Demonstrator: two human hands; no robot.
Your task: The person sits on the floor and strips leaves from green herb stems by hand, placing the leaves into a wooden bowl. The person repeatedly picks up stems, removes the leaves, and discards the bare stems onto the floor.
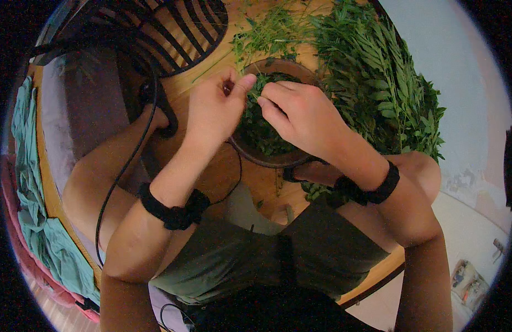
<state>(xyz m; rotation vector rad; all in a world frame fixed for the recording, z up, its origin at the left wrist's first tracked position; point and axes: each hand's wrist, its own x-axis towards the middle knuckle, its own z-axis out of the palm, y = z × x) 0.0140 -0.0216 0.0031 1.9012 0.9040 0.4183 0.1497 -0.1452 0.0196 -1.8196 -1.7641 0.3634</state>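
Observation:
My left hand (pixel 218 108) is curled, its thumb extended toward my right hand (pixel 301 110). A thin green stem (pixel 254 96) spans the small gap between them, pinched in my right fingertips and running to the inner side of my left hand, whose fingertips are partly hidden. Both hands are above the left and middle of a round brown bowl (pixel 272 162). Loose green leaves (pixel 260 128) fill much of the bowl, partly covered by my right hand.
Leafy branches (pixel 376 79) are heaped right of the bowl, beside a pale wall (pixel 451 99). Thin stripped stems (pixel 272 31) lie beyond it on the wooden surface (pixel 210 66). A black slatted chair back (pixel 173 33) and black cable (pixel 127 166) are at left. My knees flank the bowl.

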